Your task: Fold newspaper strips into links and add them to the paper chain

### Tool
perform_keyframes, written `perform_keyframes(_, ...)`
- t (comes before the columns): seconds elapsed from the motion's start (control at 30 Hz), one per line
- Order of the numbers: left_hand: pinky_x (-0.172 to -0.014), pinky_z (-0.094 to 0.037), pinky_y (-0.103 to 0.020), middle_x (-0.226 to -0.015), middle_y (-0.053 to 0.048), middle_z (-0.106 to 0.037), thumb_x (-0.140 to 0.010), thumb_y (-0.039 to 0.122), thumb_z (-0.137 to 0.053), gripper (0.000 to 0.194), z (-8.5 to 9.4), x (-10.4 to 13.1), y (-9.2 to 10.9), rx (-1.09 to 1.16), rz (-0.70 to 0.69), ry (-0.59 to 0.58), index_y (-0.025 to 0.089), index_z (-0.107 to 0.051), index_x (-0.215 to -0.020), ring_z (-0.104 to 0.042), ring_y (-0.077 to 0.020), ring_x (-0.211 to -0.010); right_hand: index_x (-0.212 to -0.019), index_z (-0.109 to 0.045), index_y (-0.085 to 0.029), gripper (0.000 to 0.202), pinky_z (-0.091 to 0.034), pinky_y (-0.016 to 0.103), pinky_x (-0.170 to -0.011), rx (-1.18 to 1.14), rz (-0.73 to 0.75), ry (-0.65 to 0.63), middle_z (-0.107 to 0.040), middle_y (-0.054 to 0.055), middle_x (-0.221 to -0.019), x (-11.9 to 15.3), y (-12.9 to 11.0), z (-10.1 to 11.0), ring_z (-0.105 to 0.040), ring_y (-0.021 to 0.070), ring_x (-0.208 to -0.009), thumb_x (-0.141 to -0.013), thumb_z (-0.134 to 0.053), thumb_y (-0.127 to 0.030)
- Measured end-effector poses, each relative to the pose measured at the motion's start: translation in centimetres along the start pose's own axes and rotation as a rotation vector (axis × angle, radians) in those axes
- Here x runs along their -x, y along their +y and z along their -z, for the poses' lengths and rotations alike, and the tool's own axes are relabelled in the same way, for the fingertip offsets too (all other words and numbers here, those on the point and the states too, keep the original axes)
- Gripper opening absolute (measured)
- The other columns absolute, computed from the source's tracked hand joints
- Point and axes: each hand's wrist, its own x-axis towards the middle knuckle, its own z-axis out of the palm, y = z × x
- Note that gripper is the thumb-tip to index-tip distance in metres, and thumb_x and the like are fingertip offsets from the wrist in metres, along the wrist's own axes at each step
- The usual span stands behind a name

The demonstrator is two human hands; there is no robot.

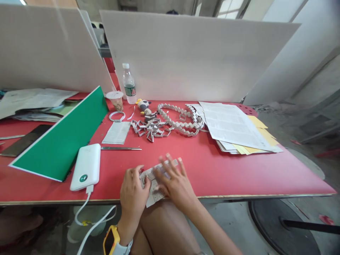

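My left hand (135, 189) pinches the printed paper (156, 186) at the red table's (225, 177) near edge; my right hand (174, 182), blurred, spreads its fingers over it. Beyond lie a metal tool (121, 148), folded paper links (151, 128) and a woven chain (183, 124). A white power bank (86, 166) and green panel (66, 138) crowd my left; a paper stack (236, 127) sits right.

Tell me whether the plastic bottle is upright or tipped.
Upright: the bottle stands on its base, with its white cap at the top.
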Motion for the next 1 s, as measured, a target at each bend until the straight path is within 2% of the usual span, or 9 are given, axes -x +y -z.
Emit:
perform_keyframes(0.07,-0.070,-0.045,-0.031,-0.093,-0.008,-0.059,-0.077,0.017,-0.054,0.025,0.0,0.0,0.0,0.005,0.002,-0.014,0.017,-0.053,-0.102,-0.058,-0.0225,-0.087,-0.135,-0.041,-0.028,0.050,-0.027,0.053,-0.106,-0.099,0.149,-0.163,-0.050,0.008,-0.136,0.8,0.3,0.5,-0.036,0.0248,-0.131,-0.088,-0.047,-0.045)
perform_keyframes(0.2,-0.070,-0.041,-0.033,-0.094,-0.006,-0.061,-0.078,0.013,-0.053,0.021,0.2,0.0,0.0,-0.005,-0.021,-0.065,0.020,-0.057,-0.098,-0.057,-0.0226,-0.088,-0.137,-0.039,-0.020,0.053,-0.024,0.060,-0.105,-0.064,-0.007,-0.242,-0.047,0.009,-0.137,2.1,2.2,1.7,-0.034,0.0287,-0.133,-0.090,-0.045,-0.043)
perform_keyframes(0.27,-0.073,-0.039,-0.034,-0.093,-0.004,-0.062,-0.079,0.010,-0.051,0.022,0.6,-0.1,0.0,0.002,-0.097,-0.105,0.023,-0.060,-0.094,-0.056,-0.0211,-0.088,-0.136,-0.040,-0.019,0.049,-0.025,0.061,-0.104,-0.032,-0.042,-0.219,-0.047,0.010,-0.137,2.4,3.0,2.1,-0.033,0.0295,-0.133,-0.091,-0.045,-0.037)
perform_keyframes(0.37,-0.079,-0.035,-0.035,-0.093,-0.001,-0.064,-0.080,0.008,-0.050,0.024,1.5,-0.6,-0.2,0.029,-0.301,-0.184,0.025,-0.061,-0.093,-0.055,-0.0191,-0.090,-0.127,-0.051,-0.020,0.039,-0.028,0.058,-0.103,-0.007,-0.048,-0.102,-0.057,0.009,-0.128,2.2,3.2,2.0,-0.039,0.0286,-0.130,-0.089,-0.050,-0.030)
perform_keyframes(0.5,-0.083,-0.033,-0.037,-0.095,-0.001,-0.065,-0.078,0.021,-0.059,0.017,2.2,-1.5,-0.4,0.049,-0.432,-0.272,0.025,-0.061,-0.095,-0.053,-0.0199,-0.093,-0.100,-0.065,-0.023,0.017,-0.033,0.048,-0.100,-0.014,0.033,0.062,-0.068,0.005,-0.105,0.9,2.6,1.3,-0.054,0.0233,-0.112,-0.087,-0.055,-0.021)
perform_keyframes(0.63,-0.081,-0.032,-0.035,-0.087,-0.002,-0.063,-0.084,0.020,-0.052,0.009,1.9,-2.4,-0.3,0.022,-0.495,-0.281,0.022,-0.060,-0.088,-0.053,-0.0178,-0.088,-0.090,-0.064,-0.021,0.008,-0.039,0.034,-0.086,-0.101,0.067,0.020,-0.068,0.003,-0.089,-0.8,2.3,1.0,-0.055,0.0181,-0.091,-0.085,-0.057,-0.019)
perform_keyframes(0.77,-0.081,-0.033,-0.035,-0.078,-0.003,-0.061,-0.085,0.018,-0.050,0.011,1.5,-2.8,-0.3,-0.036,-0.582,-0.221,0.020,-0.060,-0.080,-0.053,-0.0172,-0.082,-0.084,-0.062,-0.020,0.006,-0.036,0.030,-0.079,-0.138,0.013,-0.042,-0.065,0.002,-0.080,-2.0,2.6,0.8,-0.050,0.0170,-0.084,-0.086,-0.056,-0.020)
perform_keyframes(0.87,-0.077,-0.033,-0.034,-0.077,-0.003,-0.060,-0.085,0.016,-0.049,0.013,1.4,-2.8,-0.3,-0.017,-0.558,-0.213,0.020,-0.061,-0.079,-0.052,-0.0170,-0.081,-0.082,-0.061,-0.020,0.010,-0.035,0.030,-0.078,-0.161,0.006,-0.058,-0.063,0.002,-0.079,-2.3,2.8,0.7,-0.048,0.0165,-0.082,-0.088,-0.053,-0.019)
perform_keyframes(1.0,-0.071,-0.032,-0.032,-0.079,-0.002,-0.060,-0.086,0.019,-0.050,0.013,1.4,-2.4,-0.6,0.019,-0.416,-0.241,0.022,-0.062,-0.084,-0.052,-0.0170,-0.079,-0.081,-0.060,-0.019,0.011,-0.035,0.029,-0.075,-0.221,-0.029,-0.077,-0.062,0.003,-0.079,-1.8,2.6,0.7,-0.047,0.0172,-0.082,-0.088,-0.052,-0.022)
